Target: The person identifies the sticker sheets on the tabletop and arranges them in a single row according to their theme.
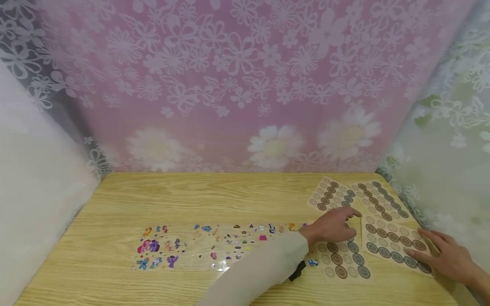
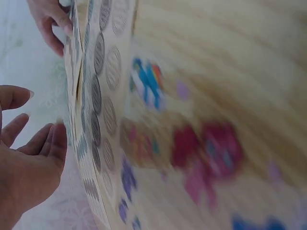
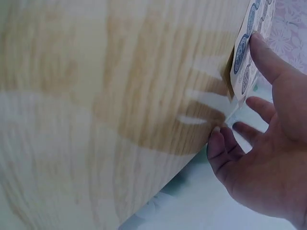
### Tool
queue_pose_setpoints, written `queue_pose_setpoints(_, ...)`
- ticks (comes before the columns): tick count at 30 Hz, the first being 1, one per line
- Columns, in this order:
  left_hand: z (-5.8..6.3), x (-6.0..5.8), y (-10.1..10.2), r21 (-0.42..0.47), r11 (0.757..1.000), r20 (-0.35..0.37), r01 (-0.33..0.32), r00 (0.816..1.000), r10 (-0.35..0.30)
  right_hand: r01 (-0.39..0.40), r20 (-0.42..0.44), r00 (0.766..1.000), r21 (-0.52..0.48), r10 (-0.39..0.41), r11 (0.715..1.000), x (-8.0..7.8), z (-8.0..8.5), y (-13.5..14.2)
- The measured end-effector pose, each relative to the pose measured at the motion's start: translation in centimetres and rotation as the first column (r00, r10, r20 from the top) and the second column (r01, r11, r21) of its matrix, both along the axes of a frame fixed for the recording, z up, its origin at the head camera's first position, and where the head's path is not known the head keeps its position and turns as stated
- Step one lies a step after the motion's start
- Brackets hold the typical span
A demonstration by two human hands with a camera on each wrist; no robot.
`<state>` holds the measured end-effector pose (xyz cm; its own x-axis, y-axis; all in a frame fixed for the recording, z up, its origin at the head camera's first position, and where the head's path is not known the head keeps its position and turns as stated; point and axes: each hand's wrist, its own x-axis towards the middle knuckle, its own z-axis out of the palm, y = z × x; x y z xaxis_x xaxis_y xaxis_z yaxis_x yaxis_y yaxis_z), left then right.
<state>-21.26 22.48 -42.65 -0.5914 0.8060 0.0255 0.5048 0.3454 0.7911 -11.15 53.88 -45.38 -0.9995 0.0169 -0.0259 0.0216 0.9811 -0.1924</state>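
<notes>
Several pale sheets of round brown and grey stickers lie at the table's right side. My left hand (image 1: 332,225) is over the near sheet (image 1: 344,263), its fingers loosely bent with nothing between them; in the left wrist view, the left hand (image 2: 31,158) looks apart from the sheets. At the right table edge, my right hand (image 1: 448,255) holds the right end of another sticker sheet (image 1: 394,240). The right wrist view has the thumb of the right hand (image 3: 268,139) on the face of the sheet (image 3: 242,50), whose edge is slightly raised; the other fingers curve by its corner.
Two more round-sticker sheets (image 1: 325,193) (image 1: 377,199) lie farther back. Clear sheets with colourful pony stickers (image 1: 153,246) stretch across the left and middle of the wooden table (image 1: 191,195). Floral curtains (image 1: 245,85) hang behind and at the sides.
</notes>
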Motion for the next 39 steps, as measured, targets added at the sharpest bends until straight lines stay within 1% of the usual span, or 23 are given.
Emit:
queue_pose_setpoints(2, 0.2, 0.5, 0.7, -0.018, 1.0, 0.064, -0.001, 0.998, 0.002, -0.015, 0.035, 0.999, -0.032, 0.016, 0.999, 0.0, 0.2, -0.1)
queue_pose_setpoints(3, 0.3, 0.8, 1.1, -0.037, 0.999, 0.082, -0.002, 0.997, 0.005, -0.018, 0.049, 0.999, -0.047, 0.021, 0.999, 0.0, 0.3, -0.2)
queue_pose_setpoints(6, 0.5, 1.7, 2.2, -0.103, 0.995, 0.114, -0.016, 0.993, 0.028, -0.01, 0.076, 0.997, -0.067, 0.015, 0.998, 0.1, 0.6, -0.5)
queue_pose_setpoints(9, 0.8, 2.5, 3.2, -0.142, 0.988, 0.151, -0.053, 0.986, 0.075, -0.01, 0.076, 0.997, -0.08, 0.016, 0.997, 0.3, 0.6, -0.5)
queue_pose_setpoints(10, 0.9, 2.7, 3.4, -0.145, 0.987, 0.173, -0.073, 0.98, 0.098, -0.013, 0.074, 0.997, -0.086, 0.019, 0.996, 0.2, 0.6, -0.5)
queue_pose_setpoints(13, 1.1, 3.1, 3.7, -0.139, 0.981, 0.248, -0.135, 0.954, 0.166, -0.023, 0.074, 0.997, -0.108, 0.031, 0.994, 0.2, 0.6, -0.5)
queue_pose_setpoints(15, 1.0, 3.3, 3.8, -0.133, 0.976, 0.265, -0.173, 0.943, 0.203, -0.027, 0.067, 0.997, -0.119, 0.036, 0.992, 0.2, 0.5, -0.4)
queue_pose_setpoints(18, 0.9, 3.5, 4.1, -0.124, 0.969, 0.306, -0.216, 0.92, 0.244, -0.028, 0.049, 0.998, -0.125, 0.034, 0.992, 0.4, 0.4, -0.3)
queue_pose_setpoints(21, 0.8, 3.6, 4.4, -0.119, 0.964, 0.335, -0.237, 0.905, 0.264, -0.051, 0.008, 0.999, -0.163, 0.053, 0.985, 0.5, 0.2, -0.5)
queue_pose_setpoints(24, 0.5, 3.7, 4.5, -0.091, 0.964, 0.394, -0.248, 0.88, 0.264, -0.081, -0.024, 0.997, -0.205, 0.077, 0.975, 0.6, 0.1, -0.9)
queue_pose_setpoints(26, 0.2, 3.7, 4.7, -0.068, 0.965, 0.416, -0.251, 0.872, 0.256, -0.086, -0.027, 0.996, -0.221, 0.082, 0.971, 0.7, 0.1, -1.2)
queue_pose_setpoints(28, 0.0, 3.8, 4.8, -0.048, 0.968, 0.437, -0.248, 0.866, 0.244, -0.081, -0.034, 0.997, -0.214, 0.076, 0.973, 0.8, 0.1, -1.4)
queue_pose_setpoints(31, -0.3, 3.9, 5.1, -0.02, 0.973, 0.444, -0.229, 0.87, 0.214, -0.072, -0.054, 0.997, -0.2, 0.063, 0.977, 1.0, 0.2, -1.6)
queue_pose_setpoints(33, -0.3, 4.0, 5.3, 0.007, 0.974, 0.455, -0.227, 0.868, 0.2, -0.082, -0.075, 0.995, -0.201, 0.068, 0.976, 1.0, 0.2, -1.6)
queue_pose_setpoints(34, -0.3, 4.0, 5.4, 0.029, 0.973, 0.467, -0.229, 0.864, 0.189, -0.085, -0.081, 0.994, -0.202, 0.07, 0.976, 1.0, 0.3, -1.7)
queue_pose_setpoints(36, -0.3, 4.1, 5.6, 0.073, 0.97, 0.475, -0.232, 0.863, 0.171, -0.095, -0.094, 0.993, -0.203, 0.077, 0.974, 1.0, 0.2, -1.6)
queue_pose_setpoints(39, -0.5, 4.1, 5.7, 0.124, 0.963, 0.501, -0.24, 0.853, 0.148, -0.099, -0.095, 0.992, -0.201, 0.082, 0.975, 1.1, 0.3, -1.6)
